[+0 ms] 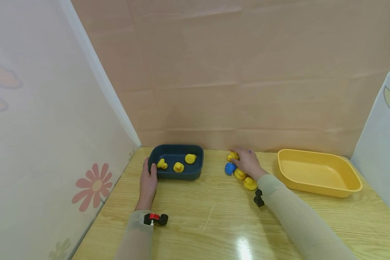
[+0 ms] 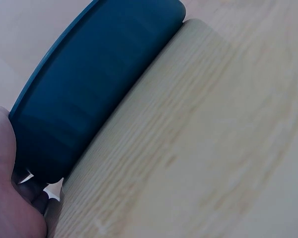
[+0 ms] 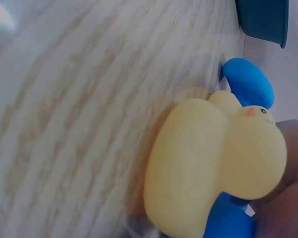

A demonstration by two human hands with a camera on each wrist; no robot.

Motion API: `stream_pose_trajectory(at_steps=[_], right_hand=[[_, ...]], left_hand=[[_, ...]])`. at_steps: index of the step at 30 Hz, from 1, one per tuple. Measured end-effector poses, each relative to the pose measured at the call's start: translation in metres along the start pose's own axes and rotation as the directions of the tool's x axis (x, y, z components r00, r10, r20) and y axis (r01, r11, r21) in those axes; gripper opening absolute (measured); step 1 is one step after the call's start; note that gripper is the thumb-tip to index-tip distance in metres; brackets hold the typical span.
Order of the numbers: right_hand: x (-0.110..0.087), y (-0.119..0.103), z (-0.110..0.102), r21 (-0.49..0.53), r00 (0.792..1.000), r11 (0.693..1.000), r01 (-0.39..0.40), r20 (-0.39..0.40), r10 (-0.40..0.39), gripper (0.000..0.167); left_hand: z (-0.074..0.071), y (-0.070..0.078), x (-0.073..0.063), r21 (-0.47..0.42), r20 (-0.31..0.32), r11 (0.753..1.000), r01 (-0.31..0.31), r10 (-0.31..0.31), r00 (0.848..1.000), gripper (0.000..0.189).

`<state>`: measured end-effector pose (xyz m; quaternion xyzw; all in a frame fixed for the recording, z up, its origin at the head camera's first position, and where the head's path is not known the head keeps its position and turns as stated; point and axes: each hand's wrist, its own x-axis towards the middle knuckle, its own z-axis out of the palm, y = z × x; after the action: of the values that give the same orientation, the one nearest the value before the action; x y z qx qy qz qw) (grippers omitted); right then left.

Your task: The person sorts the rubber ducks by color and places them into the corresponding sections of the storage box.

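My left hand (image 1: 147, 182) holds the left end of a dark blue tray (image 1: 178, 176), thumb at its near corner and fingers along its side. Inside the tray lie three yellow rubber ducks (image 1: 178, 167), spread apart. To the right, my right hand (image 1: 249, 164) reaches over a small group of toys, its thumb and fingers around a yellow rubber duck (image 1: 232, 156) at the back. Close by are a rounded blue toy (image 1: 230, 168) and two more yellow ducks (image 1: 250, 183). The right wrist view has a large duck (image 3: 188, 168) in front of the fingers, with blue pieces beside it.
A yellow tray (image 1: 318, 173) stands on the wooden table (image 1: 195, 213) to the right, beyond my right forearm. Brown paper (image 1: 195, 79) covers the back wall, right behind the trays. Pale printed panels (image 1: 52, 130) close off the left and right sides.
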<state>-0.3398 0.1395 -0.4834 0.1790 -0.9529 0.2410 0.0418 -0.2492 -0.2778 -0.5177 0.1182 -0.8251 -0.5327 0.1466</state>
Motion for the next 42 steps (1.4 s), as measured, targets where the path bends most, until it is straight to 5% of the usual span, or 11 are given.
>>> stream_pose_trajectory(at_steps=[25, 42], right_hand=[[-0.004, -0.005, -0.002, 0.059, 0.989, 0.998, -0.032, -0.146, 0.04, 0.046], [-0.005, -0.057, 0.001, 0.159, 0.972, 0.986, 0.045, -0.234, -0.006, 0.043]], left_hand=[[-0.001, 0.0, -0.001, 0.001, 0.001, 1.0, 0.0, 0.0, 1.0, 0.069], [-0.003, 0.002, -0.002, -0.006, 0.011, 1.0, 0.008, -0.008, 1.0, 0.07]])
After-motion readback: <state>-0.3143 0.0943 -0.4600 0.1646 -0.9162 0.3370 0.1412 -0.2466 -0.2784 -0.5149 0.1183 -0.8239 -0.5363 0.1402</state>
